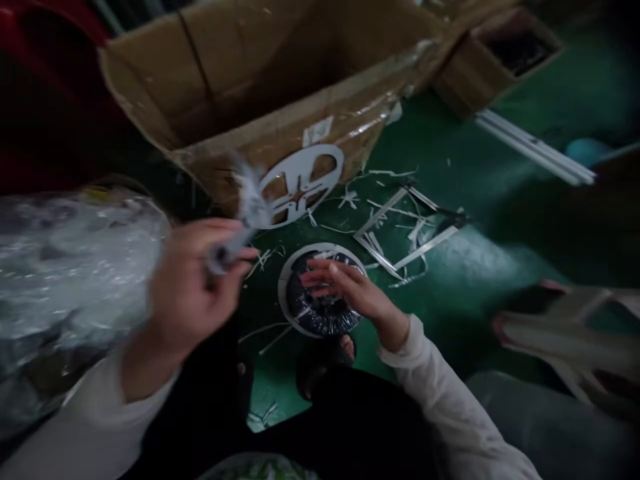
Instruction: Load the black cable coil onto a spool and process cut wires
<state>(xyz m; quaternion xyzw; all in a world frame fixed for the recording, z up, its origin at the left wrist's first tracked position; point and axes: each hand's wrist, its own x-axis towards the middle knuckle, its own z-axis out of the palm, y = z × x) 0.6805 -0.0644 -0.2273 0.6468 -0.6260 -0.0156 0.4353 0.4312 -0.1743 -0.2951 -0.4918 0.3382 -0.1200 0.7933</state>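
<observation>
The curled fingers of the left hand (183,287) hold a grey tube (234,244), in the air to the left of a shiny dark coil (324,323). Its round hollow end faces back and lower left, and the long axis goes up and away, slightly to the right. The far part, crinkled clear plastic (254,200), is blurred. The right hand (359,291), fingers stretched and gripping nothing, hides part of the coil; whether they touch, I cannot tell

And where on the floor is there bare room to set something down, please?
Green floor looks bare between the square frame and white bars. Crowded: between big box and black coil, with a white disc and scraps.
</observation>
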